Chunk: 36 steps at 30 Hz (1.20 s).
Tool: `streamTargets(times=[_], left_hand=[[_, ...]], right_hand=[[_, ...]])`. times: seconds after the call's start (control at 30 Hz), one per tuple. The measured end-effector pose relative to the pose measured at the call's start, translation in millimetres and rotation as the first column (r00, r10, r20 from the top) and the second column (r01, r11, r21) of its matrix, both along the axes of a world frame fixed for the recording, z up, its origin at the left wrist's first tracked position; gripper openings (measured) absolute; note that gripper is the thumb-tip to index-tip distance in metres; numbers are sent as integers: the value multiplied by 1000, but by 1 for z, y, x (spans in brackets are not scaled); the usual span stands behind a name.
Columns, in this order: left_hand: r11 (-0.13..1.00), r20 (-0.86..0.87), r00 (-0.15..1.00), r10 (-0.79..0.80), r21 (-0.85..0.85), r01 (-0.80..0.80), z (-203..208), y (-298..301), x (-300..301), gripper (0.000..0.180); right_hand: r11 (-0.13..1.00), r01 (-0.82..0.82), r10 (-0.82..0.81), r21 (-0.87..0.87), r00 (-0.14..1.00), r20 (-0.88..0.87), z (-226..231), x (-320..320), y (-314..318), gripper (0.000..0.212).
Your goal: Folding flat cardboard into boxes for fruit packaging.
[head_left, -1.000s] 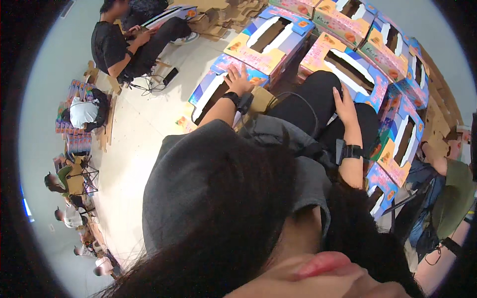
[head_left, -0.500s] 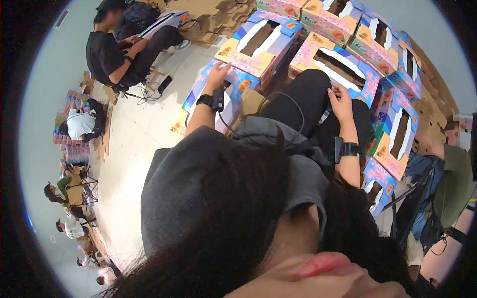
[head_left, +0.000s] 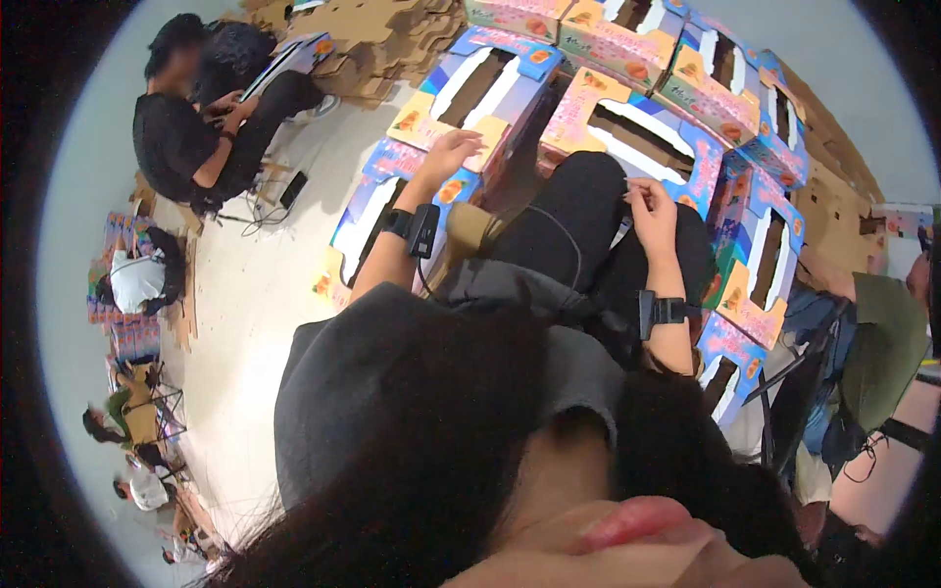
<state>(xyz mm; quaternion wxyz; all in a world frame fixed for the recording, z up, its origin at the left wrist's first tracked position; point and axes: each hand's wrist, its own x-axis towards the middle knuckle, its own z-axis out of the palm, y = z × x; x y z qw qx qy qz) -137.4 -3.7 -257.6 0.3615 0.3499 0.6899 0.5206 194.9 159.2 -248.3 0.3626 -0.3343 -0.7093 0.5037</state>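
My left hand [head_left: 451, 160] reaches out with fingers stretched and nothing seen in it. It is above the near corner of a blue and peach printed carton [head_left: 485, 83] with a long cut-out in its top; touching or not, I cannot tell. Beneath my left wrist lies another such carton [head_left: 358, 230]. My right hand [head_left: 654, 218] is by my knee, thumb and fingers drawn together in a pinch; what is between them, if anything, is too small to make out. A larger printed carton [head_left: 642, 137] stands just past my knees.
More printed cartons [head_left: 720, 78] are stacked at the far right, and another carton [head_left: 765, 245] stands right of my leg. Flattened brown cardboard [head_left: 382, 39] lies at the back. A person in black [head_left: 181, 137] sits at the left with a carton. Someone's olive clothing [head_left: 882, 333] shows at the right.
The view has shifted, so the cartons sit a little further left. My left hand has moved off the nearer carton toward the one behind. My right hand's fingers have curled closer together.
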Motion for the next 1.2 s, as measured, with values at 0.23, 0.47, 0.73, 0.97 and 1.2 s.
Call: streamTargets(times=[0.23,0.47,0.73,0.97,1.2], left_hand=[[896,16,900,-436,95,433,86,119,111,36],[794,270,747,-607,253,553,67,222,239,31],[864,434,747,-504,252,436,1,239,277,31],[803,-226,800,-556,99,587,22,245,283,36],[753,-379,709,-595,47,657,14,245,289,35]], right_hand=[[979,193,-195,57,981,21,3,10,2,13],[761,568,-563,313,818,-116,27,3,5,10],[794,537,-571,285,820,47,27,92,38,8],[820,556,-550,-135,831,78,-37,137,127,13],[763,578,-592,-289,805,49,-41,93,215,25]])
